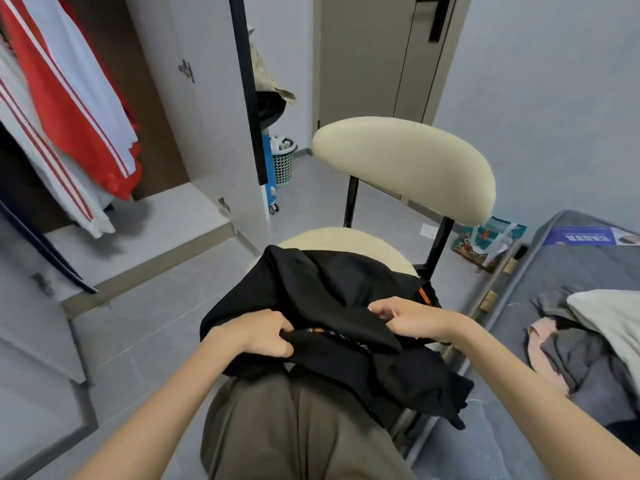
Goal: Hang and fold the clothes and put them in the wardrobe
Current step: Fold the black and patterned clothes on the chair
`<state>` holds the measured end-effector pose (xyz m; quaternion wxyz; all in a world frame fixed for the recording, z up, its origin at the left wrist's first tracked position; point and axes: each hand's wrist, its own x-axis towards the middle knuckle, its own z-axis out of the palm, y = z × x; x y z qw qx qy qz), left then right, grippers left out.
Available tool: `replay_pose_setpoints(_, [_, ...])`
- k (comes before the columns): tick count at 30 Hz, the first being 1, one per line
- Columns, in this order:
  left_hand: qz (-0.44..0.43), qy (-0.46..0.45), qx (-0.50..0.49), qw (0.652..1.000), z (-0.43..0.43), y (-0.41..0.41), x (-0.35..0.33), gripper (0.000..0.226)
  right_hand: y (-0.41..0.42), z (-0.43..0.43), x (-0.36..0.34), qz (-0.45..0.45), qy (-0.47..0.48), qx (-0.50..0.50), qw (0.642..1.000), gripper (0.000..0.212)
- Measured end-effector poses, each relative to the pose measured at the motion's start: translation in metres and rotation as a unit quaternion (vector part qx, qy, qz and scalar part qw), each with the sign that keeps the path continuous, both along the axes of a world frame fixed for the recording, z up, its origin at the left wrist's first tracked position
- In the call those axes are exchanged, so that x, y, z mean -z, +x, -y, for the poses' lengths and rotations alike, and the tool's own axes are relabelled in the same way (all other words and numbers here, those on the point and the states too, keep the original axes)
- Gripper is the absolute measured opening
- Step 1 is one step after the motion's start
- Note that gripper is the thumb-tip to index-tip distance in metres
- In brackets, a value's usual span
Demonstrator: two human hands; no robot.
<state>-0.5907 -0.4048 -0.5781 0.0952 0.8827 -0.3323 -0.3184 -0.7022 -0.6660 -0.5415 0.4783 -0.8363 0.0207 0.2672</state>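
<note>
A black garment [329, 296] lies bunched on the cream seat of a chair [401, 168] right in front of me, part of it drooping off the near right side. My left hand [266, 336] grips its near edge at the left. My right hand [412, 322] pinches a fold at the right, close to a small orange tag [424, 295]. The open wardrobe [194, 98] stands at the left, with red and white striped jackets [69, 109] hanging inside. More clothes [568, 344] lie heaped on the bed at the right.
The wardrobe's white door [214, 109] stands open towards the chair. A grey laundry basket [284, 161] sits on the floor behind it. The bed [588, 265] runs along the right, with a bag [488, 240] on the floor by its head. A closed door [374, 53] is behind the chair.
</note>
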Motion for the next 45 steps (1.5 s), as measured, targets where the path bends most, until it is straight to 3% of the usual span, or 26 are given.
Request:
replay_pose_setpoints(2, [-0.061,0.035,0.011,0.997,-0.008,-0.009,0.004,0.018,-0.004,-0.007,0.003,-0.014,-0.023,-0.02,0.999,0.013])
replay_pose_setpoints(4, [-0.101,0.021,0.0,0.995,-0.015,-0.013,0.008,0.06,-0.005,-0.012,0.007,-0.01,-0.025,-0.01,1.0,0.005])
replay_pose_setpoints(6, [-0.108,-0.033,-0.027,0.993,-0.017,-0.015,0.006,0.088,-0.002,-0.014,0.008,0.014,-0.007,0.02,1.0,0.002])
replay_pose_setpoints(9, [-0.095,-0.102,-0.07,0.988,-0.014,-0.013,0.003,0.1,0.006,-0.01,-0.001,0.104,0.03,0.1,0.989,0.005])
replay_pose_setpoints(11, [-0.125,-0.159,-0.125,0.971,-0.006,-0.009,0.001,0.1,0.014,-0.007,-0.014,0.21,0.055,0.169,0.961,0.009])
replay_pose_setpoints(13, [-0.2,-0.23,-0.241,0.921,0.006,-0.001,0.0,0.096,0.023,-0.002,-0.028,0.275,0.087,0.22,0.932,0.016])
replay_pose_setpoints(14, [-0.258,-0.269,-0.314,0.873,0.014,0.006,-0.001,0.093,0.027,0.001,-0.033,0.283,0.081,0.214,0.931,0.018])
replay_pose_setpoints(16, [-0.371,-0.346,-0.42,0.752,0.027,0.021,0.002,0.089,0.034,0.007,-0.036,0.229,0.006,0.113,0.967,0.021])
replay_pose_setpoints(18, [-0.419,-0.368,-0.466,0.686,0.036,0.032,0.008,0.092,0.035,0.01,-0.024,0.11,-0.055,-0.027,0.992,0.03])
replay_pose_setpoints(20, [-0.417,-0.34,-0.5,0.678,0.043,0.034,0.017,0.082,0.036,0.014,-0.002,0.023,-0.07,-0.053,0.996,0.033])
replay_pose_setpoints(24, [-0.268,-0.286,-0.541,0.744,0.051,0.029,0.045,0.052,0.04,0.027,0.06,0.027,-0.115,0.16,0.98,0.013])
replay_pose_setpoints(26, [-0.24,-0.306,-0.537,0.749,0.056,0.027,0.054,0.044,0.041,0.028,0.088,-0.009,-0.121,0.258,0.959,0.006])
replay_pose_setpoints(30, [-0.252,-0.338,-0.525,0.74,0.066,0.03,0.058,0.055,0.046,0.013,0.122,-0.106,0.056,0.418,0.9,0.04])
replay_pose_setpoints(32, [-0.279,-0.346,-0.526,0.725,0.069,0.033,0.061,0.06,0.053,0.008,0.129,-0.072,0.099,0.471,0.874,0.05])
replay_pose_setpoints(34, [-0.291,-0.36,-0.521,0.717,0.07,0.036,0.064,0.055,0.061,0.005,0.128,-0.004,0.111,0.513,0.851,0.043])
replay_pose_setpoints(38, [-0.277,-0.432,-0.483,0.709,0.07,0.049,0.061,0.051,0.088,0.008,0.105,0.139,0.115,0.506,0.843,0.026])
replay_pose_setpoints(41, [-0.272,-0.524,-0.456,0.666,0.073,0.07,0.053,0.054,0.128,0.02,0.073,0.181,0.2,0.499,0.823,0.024])
replay_pose_setpoints(43, [-0.26,-0.574,-0.453,0.631,0.078,0.091,0.044,0.06,0.158,0.032,0.051,0.161,0.302,0.468,0.815,0.033])
replay_pose_setpoints(45, [-0.257,-0.607,-0.464,0.592,0.081,0.113,0.036,0.074,0.18,0.043,0.039,0.109,0.36,0.415,0.828,0.058])
